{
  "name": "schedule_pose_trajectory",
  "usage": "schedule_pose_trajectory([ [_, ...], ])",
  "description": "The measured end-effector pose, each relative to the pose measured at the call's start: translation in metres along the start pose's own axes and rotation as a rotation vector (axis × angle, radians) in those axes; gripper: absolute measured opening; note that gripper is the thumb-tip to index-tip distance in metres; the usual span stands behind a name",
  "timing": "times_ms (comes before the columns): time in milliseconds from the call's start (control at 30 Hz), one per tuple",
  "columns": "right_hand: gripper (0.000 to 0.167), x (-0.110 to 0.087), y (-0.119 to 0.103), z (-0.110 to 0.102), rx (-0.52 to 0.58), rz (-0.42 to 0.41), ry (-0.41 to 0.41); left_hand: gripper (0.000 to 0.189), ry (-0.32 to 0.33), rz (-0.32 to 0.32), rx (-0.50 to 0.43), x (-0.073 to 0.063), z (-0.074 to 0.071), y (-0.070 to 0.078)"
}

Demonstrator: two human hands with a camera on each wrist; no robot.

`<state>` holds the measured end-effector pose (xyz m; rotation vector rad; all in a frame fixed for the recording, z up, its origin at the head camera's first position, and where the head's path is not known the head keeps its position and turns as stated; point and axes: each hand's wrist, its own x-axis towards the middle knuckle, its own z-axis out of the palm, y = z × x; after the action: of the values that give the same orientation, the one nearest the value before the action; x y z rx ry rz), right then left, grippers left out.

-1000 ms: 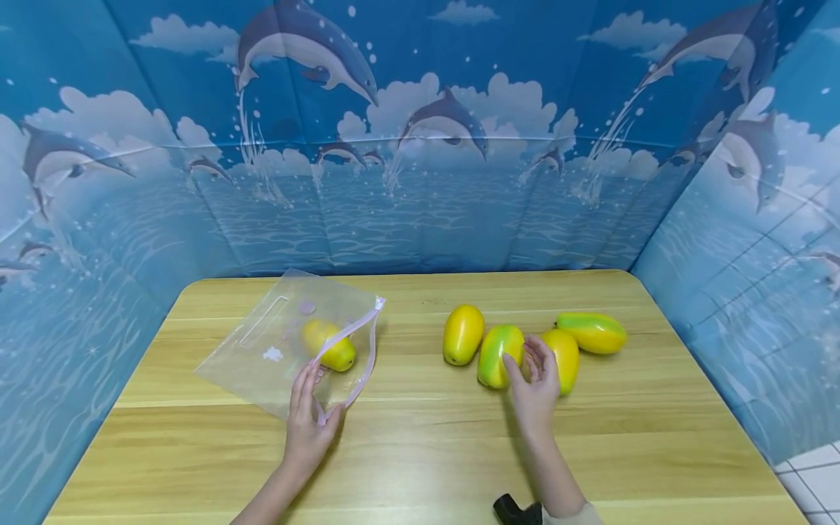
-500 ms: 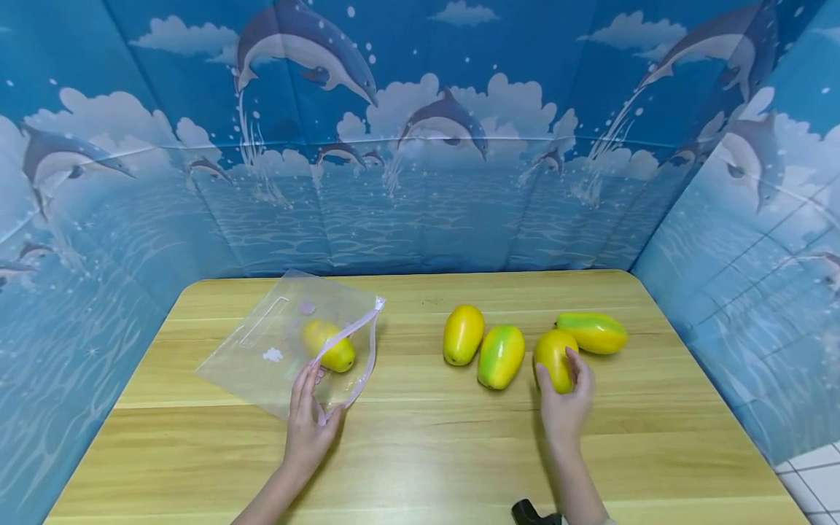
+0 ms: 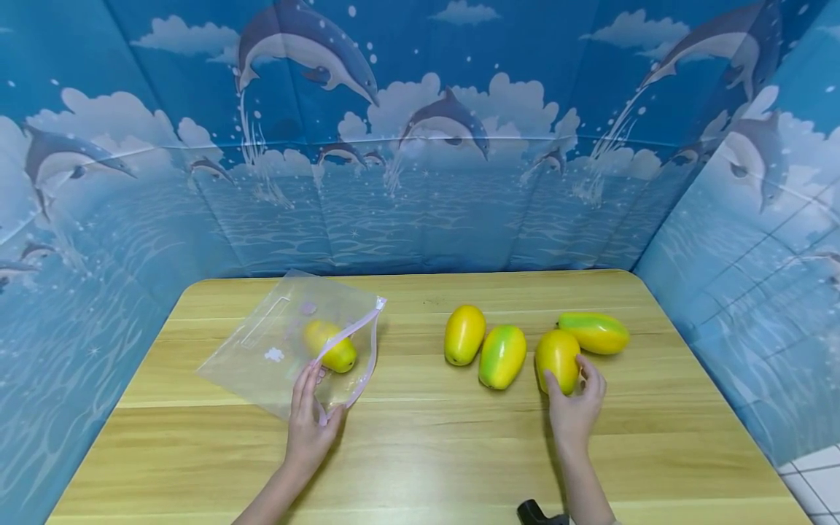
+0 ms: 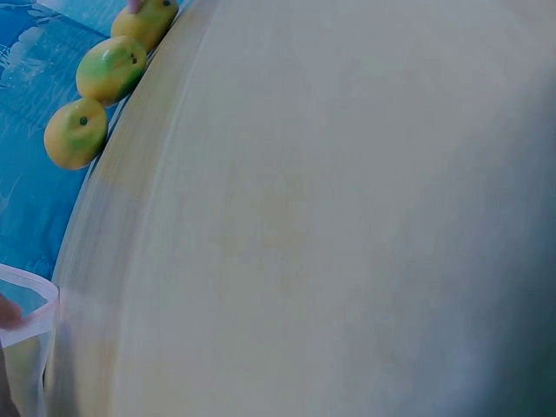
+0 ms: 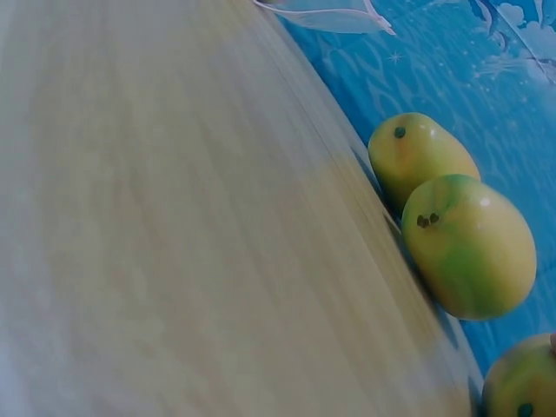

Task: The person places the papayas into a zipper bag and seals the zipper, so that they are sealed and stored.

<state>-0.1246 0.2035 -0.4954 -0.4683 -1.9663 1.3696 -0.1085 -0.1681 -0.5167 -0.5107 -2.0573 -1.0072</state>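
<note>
At the left of the table a clear zip bag point(image 3: 252, 364) with a lilac zip edge lies on its side, its mouth turned to the right. Inside it rests a yellow mango point(image 3: 340, 356). My left hand point(image 3: 310, 430) holds the bag's mouth apart, fingers on the upper edge and thumb at the lower one. On the right side, my right hand point(image 3: 577, 415) grips the near end of a yellow mango point(image 3: 556, 357), thumb on its left and fingers on its right. In the right wrist view this mango point(image 5: 519, 387) shows only at the lower corner.
Left of the gripped mango lie a green-and-yellow mango point(image 3: 502, 357) and another yellow mango point(image 3: 464, 335). A longer green-yellow fruit point(image 3: 593, 333) lies just behind it. A dolphin-print curtain point(image 3: 420, 204) borders the wooden table point(image 3: 420, 467) at the back and sides.
My right hand has moved right, from beside the green-and-yellow mango to the yellow one, its thumb and fingers now at that mango's sides. The left hand and the bag have stayed put.
</note>
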Motion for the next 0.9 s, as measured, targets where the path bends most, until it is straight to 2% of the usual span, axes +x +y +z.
schedule_pose_trajectory([
  [300, 0.057, -0.0012, 0.0008, -0.0024, -0.043, 0.111, -0.069, 0.097, -0.001, -0.002, -0.01, -0.0004, 0.0003, -0.0007],
  [467, 0.061, -0.001, 0.0016, -0.0028, -0.028, 0.161, -0.085, 0.097, 0.001, 0.0, -0.011, -0.0004, 0.0, -0.0006],
  [900, 0.07, -0.0003, 0.0054, -0.0031, -0.012, 0.197, -0.088, 0.095, 0.006, -0.002, -0.02, -0.0005, -0.0004, -0.001],
])
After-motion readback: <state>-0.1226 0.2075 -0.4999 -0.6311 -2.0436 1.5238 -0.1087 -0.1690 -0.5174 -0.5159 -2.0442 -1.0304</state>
